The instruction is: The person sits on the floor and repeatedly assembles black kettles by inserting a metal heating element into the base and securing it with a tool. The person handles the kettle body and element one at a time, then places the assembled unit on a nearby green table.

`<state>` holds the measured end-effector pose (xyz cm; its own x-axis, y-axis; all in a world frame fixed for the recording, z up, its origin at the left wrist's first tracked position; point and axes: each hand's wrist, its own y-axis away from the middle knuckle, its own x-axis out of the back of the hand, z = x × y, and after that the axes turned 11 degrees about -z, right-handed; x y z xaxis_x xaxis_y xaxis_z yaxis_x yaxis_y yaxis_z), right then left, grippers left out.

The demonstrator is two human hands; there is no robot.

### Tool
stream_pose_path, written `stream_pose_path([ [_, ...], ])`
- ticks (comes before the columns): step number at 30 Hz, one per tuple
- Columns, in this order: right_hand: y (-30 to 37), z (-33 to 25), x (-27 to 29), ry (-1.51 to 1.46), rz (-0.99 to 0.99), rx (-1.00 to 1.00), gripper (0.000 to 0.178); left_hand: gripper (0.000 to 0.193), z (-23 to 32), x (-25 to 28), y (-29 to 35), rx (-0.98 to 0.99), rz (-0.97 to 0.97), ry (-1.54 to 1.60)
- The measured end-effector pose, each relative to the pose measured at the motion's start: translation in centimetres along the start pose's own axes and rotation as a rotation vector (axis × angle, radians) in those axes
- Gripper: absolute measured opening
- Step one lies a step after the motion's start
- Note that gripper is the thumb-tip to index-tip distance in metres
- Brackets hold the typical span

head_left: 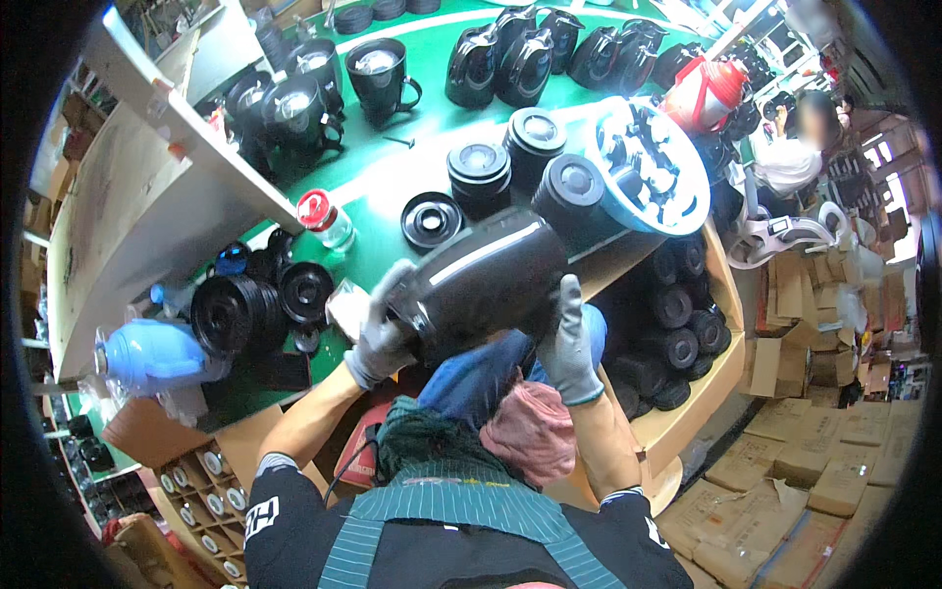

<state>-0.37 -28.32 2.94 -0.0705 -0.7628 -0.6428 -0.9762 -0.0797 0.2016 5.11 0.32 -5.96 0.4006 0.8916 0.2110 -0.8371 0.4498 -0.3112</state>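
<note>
A glossy black jug body (481,275) lies tilted on its side between my two grey-gloved hands, above my lap. My left hand (378,339) is wrapped round its narrower, neck-like end. My right hand (569,348) grips the other end, thumb up along the rim and the other fingers partly hidden. Just beyond the jug body, a round black lid (432,220) rests on the green table (378,182). Stacks of black lids (479,167) stand to the right of it. A small white block (346,306) is close to my left hand.
A pale blue basin (703,187) holds white and black parts. Finished-looking black jugs (525,67) and a red jug (704,94) stand at the back. A red-capped jar (324,218) is at left. On the right are a wooden bin (731,294) of black parts, cartons (785,442) and another person (788,165).
</note>
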Motion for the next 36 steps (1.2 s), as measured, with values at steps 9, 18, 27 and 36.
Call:
stream_pose_path([
  [9,1.3,3.6,3.9,0.028,-0.162,-0.209,0.08,0.051,1.4,7.8,-28.4,-0.144,0.282,-0.704],
  [18,5.9,8.2,7.1,-0.249,-0.042,-0.235,0.077,0.059,-9.8,4.2,-40.9,0.002,0.12,-0.991],
  [27,4.7,7.9,7.6,-0.171,0.097,-0.322,0.08,0.06,-10.7,5.5,-44.8,-0.162,0.318,-1.19],
  [36,4.3,8.1,7.3,-0.17,0.039,-0.261,0.063,0.041,-12.3,16.9,-38.1,0.145,0.136,-1.381],
])
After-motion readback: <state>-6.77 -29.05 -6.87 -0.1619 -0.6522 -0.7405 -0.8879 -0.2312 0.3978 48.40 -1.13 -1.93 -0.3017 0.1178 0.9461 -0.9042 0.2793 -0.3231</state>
